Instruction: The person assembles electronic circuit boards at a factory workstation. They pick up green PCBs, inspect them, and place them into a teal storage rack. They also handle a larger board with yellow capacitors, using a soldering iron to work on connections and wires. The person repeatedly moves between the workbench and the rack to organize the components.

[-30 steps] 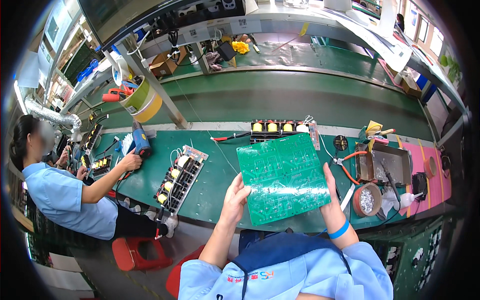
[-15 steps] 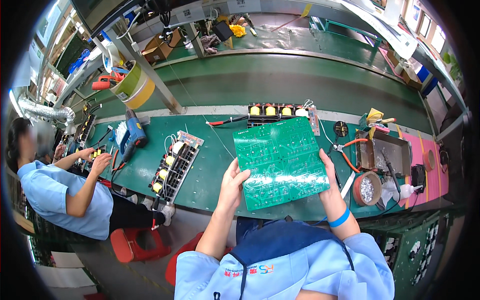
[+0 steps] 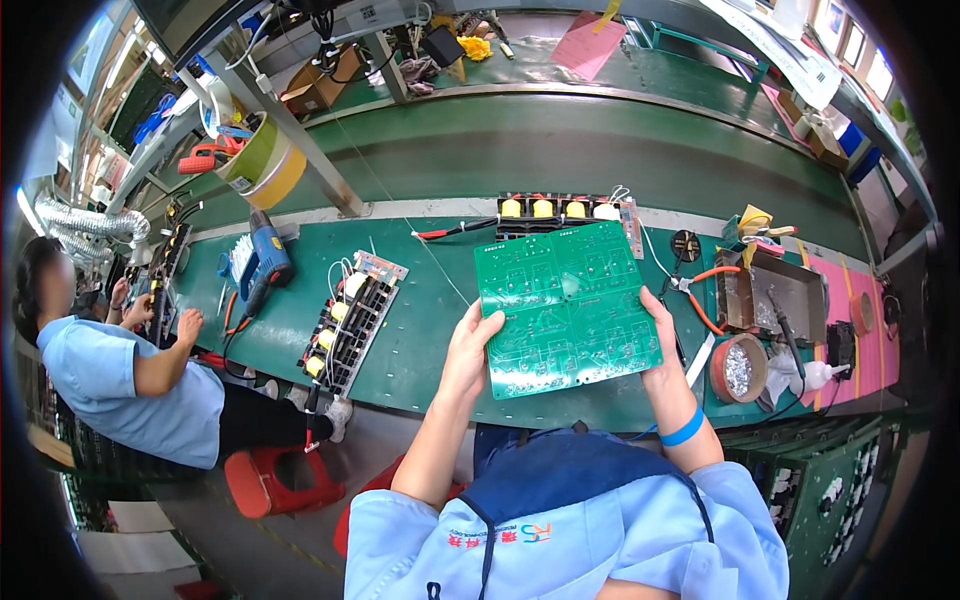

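Note:
A large green circuit board panel is held up over the near part of the bench, its soldered side showing. My left hand grips its left edge, thumb on top and the other fingers hidden beneath. On the opposite edge my right hand has hold of it, a blue band on that wrist. Just behind the panel lies a black assembly with yellow coils, partly covered by it. A similar coil assembly rests on the bench to the left, apart from my hands.
A blue heat gun lies at the bench's left. To the right are a round tub of metal bits, an open metal box, a soldering iron and a white bottle. Red stools stand below; a co-worker sits left.
The panel has tilted slightly in my hands, its glare gone and its near edge a little farther away. The co-worker's hands have moved. A pink sheet now shows on the far line.

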The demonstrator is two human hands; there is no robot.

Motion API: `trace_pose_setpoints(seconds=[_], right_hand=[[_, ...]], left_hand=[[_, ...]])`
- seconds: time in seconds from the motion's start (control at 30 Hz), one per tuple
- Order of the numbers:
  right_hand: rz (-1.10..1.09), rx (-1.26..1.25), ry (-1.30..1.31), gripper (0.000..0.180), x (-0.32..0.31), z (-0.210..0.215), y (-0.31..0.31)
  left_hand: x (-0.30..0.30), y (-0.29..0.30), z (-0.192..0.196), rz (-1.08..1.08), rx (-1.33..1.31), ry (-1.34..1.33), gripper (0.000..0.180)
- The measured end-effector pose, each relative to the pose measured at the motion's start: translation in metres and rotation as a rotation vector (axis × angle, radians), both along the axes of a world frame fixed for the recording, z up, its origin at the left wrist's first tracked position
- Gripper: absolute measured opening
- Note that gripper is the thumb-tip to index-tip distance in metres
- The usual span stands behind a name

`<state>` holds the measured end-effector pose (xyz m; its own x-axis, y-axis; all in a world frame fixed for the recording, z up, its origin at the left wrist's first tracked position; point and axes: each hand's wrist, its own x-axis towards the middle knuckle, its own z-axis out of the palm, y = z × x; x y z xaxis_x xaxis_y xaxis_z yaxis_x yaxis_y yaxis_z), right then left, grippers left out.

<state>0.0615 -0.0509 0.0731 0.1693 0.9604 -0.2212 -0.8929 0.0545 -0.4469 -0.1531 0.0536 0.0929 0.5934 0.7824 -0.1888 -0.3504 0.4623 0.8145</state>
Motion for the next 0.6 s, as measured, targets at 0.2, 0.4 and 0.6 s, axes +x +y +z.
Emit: trace_pose_setpoints(seconds=[0.2, 0.4, 0.6], right_hand=[[0.013, 0.000, 0.020, 0.034, -0.003, 0.004, 0.006], [-0.009, 0.009, 0.010, 0.035, -0.009, 0.009, 0.009], [-0.058, 0.103, -0.065, 0.036, -0.004, 0.013, 0.011]], left_hand=[[-0.001, 0.002, -0.002, -0.011, -0.019, 0.008, 0.039], [-0.003, 0.002, 0.000, 0.013, -0.032, 0.011, 0.040], [-0.008, -0.002, -0.004, -0.030, 0.019, -0.034, 0.041]])
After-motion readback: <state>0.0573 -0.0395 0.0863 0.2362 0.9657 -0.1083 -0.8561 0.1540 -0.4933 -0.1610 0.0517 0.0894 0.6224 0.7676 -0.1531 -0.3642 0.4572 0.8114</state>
